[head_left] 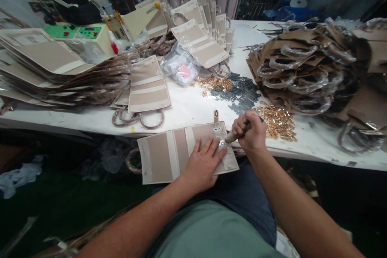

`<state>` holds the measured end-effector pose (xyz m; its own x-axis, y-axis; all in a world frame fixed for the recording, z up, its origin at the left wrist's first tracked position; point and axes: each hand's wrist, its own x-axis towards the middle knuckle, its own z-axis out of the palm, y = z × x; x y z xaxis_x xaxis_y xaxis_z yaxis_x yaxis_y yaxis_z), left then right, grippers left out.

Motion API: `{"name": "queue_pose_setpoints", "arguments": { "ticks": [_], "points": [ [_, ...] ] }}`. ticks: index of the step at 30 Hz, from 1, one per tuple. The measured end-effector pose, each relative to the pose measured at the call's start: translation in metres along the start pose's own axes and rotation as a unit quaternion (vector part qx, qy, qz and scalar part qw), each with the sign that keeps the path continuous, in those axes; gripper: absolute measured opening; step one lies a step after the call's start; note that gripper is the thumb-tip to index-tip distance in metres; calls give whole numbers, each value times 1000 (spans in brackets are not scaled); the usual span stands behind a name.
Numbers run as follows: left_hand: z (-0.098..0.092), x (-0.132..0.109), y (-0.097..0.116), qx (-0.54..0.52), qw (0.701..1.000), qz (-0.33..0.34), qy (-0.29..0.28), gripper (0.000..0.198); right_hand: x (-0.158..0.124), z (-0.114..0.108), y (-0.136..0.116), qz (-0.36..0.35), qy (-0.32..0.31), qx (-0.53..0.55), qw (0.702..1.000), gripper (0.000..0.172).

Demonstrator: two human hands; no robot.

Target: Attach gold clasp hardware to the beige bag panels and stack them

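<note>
A flat beige bag panel [163, 155] with white stripes lies across my lap at the table's front edge. My left hand [203, 164] presses down on its right half, fingers stretched flat and together. My right hand [250, 131] is closed round the wooden handle of a small tool [234, 136], whose tip meets the panel near a small metal fitting [221, 144]. A narrow brown tab [215, 115] sticks up past the panel's top edge.
On the white table [193, 109] lie gold metal clips [278, 121], dark grey pieces [242, 92], another beige bag [148, 88] and a plastic pouch [181, 66]. Stacks of bags stand left [45, 68] and right [308, 64]. A control box [81, 34] sits at back left.
</note>
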<state>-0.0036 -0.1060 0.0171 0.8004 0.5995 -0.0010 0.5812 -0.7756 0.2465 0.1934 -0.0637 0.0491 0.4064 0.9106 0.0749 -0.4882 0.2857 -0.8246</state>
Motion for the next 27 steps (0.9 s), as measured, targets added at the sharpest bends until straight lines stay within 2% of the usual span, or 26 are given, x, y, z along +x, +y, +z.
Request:
{"name": "queue_pose_setpoints", "arguments": {
  "ticks": [6, 10, 18, 20, 23, 25, 27],
  "points": [
    [3, 0, -3, -11, 1000, 2, -13, 87, 2, -13, 14, 42, 59, 35, 997, 35],
    [3, 1, -5, -20, 1000, 3, -17, 89, 4, -16, 18, 32, 62, 25, 997, 40],
    [5, 0, -8, -36, 999, 13, -10, 93, -14, 8, 19, -31, -34, -76, 996, 37],
    [4, 0, -7, -37, 999, 11, -5, 91, -21, 12, 22, -54, -74, -159, 983, 38],
    [4, -2, -6, -37, 999, 6, 2, 89, -26, 14, 23, -77, -139, -305, 939, 40],
    [6, -3, -6, -39, 999, 4, 8, 89, -25, 15, 21, -73, -155, -332, 928, 42],
    [7, -4, -6, -42, 999, 4, 13, 89, -22, 17, 17, -61, -152, -312, 936, 45]
  ]
}}
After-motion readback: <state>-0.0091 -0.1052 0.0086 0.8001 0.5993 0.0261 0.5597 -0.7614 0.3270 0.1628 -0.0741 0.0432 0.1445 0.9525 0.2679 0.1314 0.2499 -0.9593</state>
